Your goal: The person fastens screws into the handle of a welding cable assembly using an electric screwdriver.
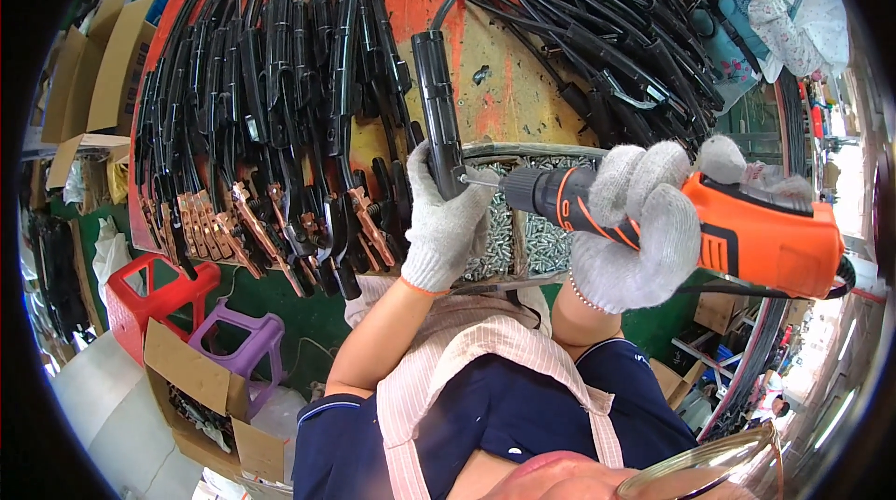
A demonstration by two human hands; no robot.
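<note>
My left hand (448, 229), in a pale knitted glove, grips the near end of a black tubular handle (435, 80). A black cable (459, 2) curves out of its far end. My right hand (642, 229), also gloved, is wrapped round an orange and black electric screwdriver (765, 234). Its bit (481, 180) points left, and the tip meets the handle's side by a small metal screw next to my left fingers; whether the screw is seated I cannot tell. Beneath the tool, small silver screws (546, 243) fill a divided tray (523, 151).
Welding electrode holders (280, 52) with copper jaws lie in rows on the table (504, 62) at left. More cabled black handles (616, 43) are piled at right. Red (140, 299) and purple stools (245, 337) and an open carton (191, 360) stand lower left. Another person (793, 24) is upper right.
</note>
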